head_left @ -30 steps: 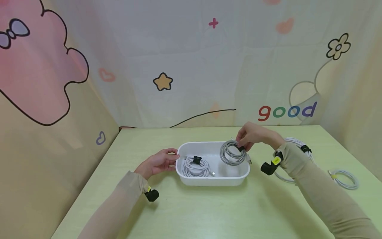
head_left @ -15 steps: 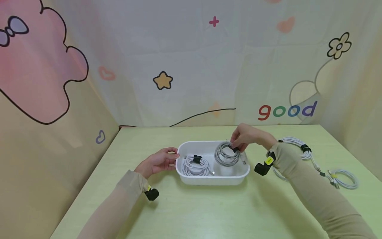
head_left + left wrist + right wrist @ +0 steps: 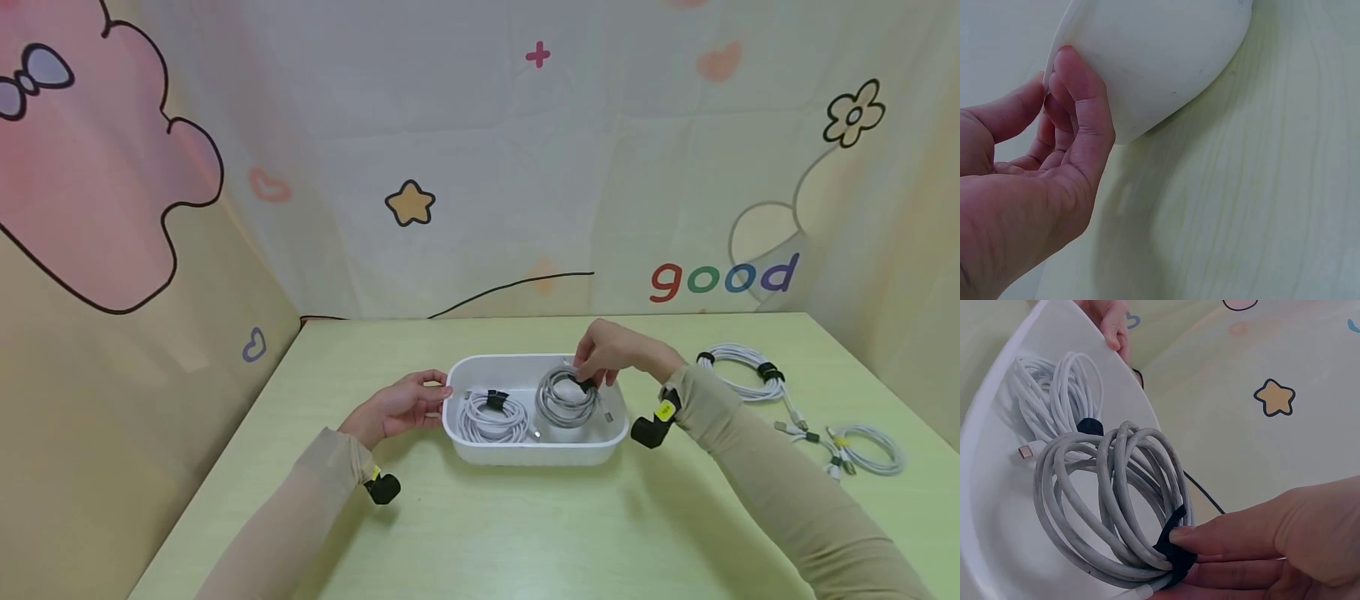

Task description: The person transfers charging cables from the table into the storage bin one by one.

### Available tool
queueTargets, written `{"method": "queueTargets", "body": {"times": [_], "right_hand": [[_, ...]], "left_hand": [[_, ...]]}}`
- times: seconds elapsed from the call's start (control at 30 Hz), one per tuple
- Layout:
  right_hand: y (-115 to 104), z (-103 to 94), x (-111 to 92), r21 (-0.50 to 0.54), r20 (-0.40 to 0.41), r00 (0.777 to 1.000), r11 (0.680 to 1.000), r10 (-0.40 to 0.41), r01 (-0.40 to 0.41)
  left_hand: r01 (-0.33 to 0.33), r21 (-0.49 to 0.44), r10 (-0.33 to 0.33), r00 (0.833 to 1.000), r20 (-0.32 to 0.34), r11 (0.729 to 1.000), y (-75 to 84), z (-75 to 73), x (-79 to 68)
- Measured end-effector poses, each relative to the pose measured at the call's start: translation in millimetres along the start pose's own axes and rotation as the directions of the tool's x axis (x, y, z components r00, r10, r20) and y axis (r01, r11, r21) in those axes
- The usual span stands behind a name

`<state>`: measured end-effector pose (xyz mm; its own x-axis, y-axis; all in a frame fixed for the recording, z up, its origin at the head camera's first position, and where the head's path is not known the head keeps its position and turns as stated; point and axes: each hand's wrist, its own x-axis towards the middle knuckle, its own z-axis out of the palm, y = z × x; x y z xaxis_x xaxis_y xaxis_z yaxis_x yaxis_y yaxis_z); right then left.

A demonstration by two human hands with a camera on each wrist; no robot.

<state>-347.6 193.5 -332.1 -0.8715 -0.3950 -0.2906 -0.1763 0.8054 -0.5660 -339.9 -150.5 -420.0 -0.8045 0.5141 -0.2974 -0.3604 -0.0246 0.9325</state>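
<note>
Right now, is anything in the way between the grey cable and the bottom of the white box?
Nothing visible: the right hand holds the grey cable by its black strap over the right half of the white box; the white cable lies to the left.

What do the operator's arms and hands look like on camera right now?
The left hand and right hand are ungloved. The left sleeve and right sleeve are plain beige and long. Each wrist carries a small black device, left and right, with a yellow patch; its markings are too small to read.
</note>
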Motion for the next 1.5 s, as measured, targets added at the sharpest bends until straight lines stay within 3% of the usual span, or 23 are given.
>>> {"method": "queueTargets", "body": {"times": [0.17, 0.33, 0.47, 0.7, 1.0, 1.2, 1.33, 1.5], "right_hand": [[0.2, -0.1, -1.7, -0.069, -0.015, 1.000, 0.998, -0.014, 0.013], [-0.6, -2.8, -8.3, -0.157, -0.106, 0.992, 0.986, -0.064, 0.047], [4.6, -9.0, -17.5, -0.149, -0.190, 0.979, 0.988, -0.079, 0.050], [34.6, -19.8, -40.1, -0.120, -0.258, 0.963, 0.992, -0.074, 0.044], [91.3, -24.9, -70.4, -0.201, -0.208, 0.977, 0.980, -0.051, 0.008], [123.7, -15.1, -77.6, -0.280, -0.173, 0.984, 0.960, -0.047, -0.003], [135.3, -5.8, -79.4, -0.323, -0.187, 0.980, 0.947, -0.065, 0.001], [141.8, 0.7, -80.9, -0.302, -0.194, 0.978, 0.953, -0.072, 0.011]], "left_hand": [[0.003, 0.007, -0.003, 1.000, -0.004, 1.000, 0.3, 0.6, 0.5], [0.001, 0.012, -0.001, 1.000, -0.003, 1.000, -0.5, 0.5, 1.3], [-0.002, 0.010, 0.002, 1.000, -0.004, 1.000, -1.2, -0.1, 1.5], [-0.009, 0.008, 0.009, 1.000, 0.017, 1.000, -2.2, -1.7, 0.8], [-0.018, 0.018, 0.017, 1.000, 0.022, 1.000, -1.7, 0.1, 0.2], [-0.007, 0.026, 0.007, 1.000, 0.002, 1.000, -0.8, 0.1, 0.5], [-0.010, 0.028, 0.010, 1.000, 0.001, 1.000, -0.5, -0.3, 0.8], [-0.025, 0.014, 0.025, 0.999, 0.032, 1.000, -2.1, -2.2, 1.8]]}}
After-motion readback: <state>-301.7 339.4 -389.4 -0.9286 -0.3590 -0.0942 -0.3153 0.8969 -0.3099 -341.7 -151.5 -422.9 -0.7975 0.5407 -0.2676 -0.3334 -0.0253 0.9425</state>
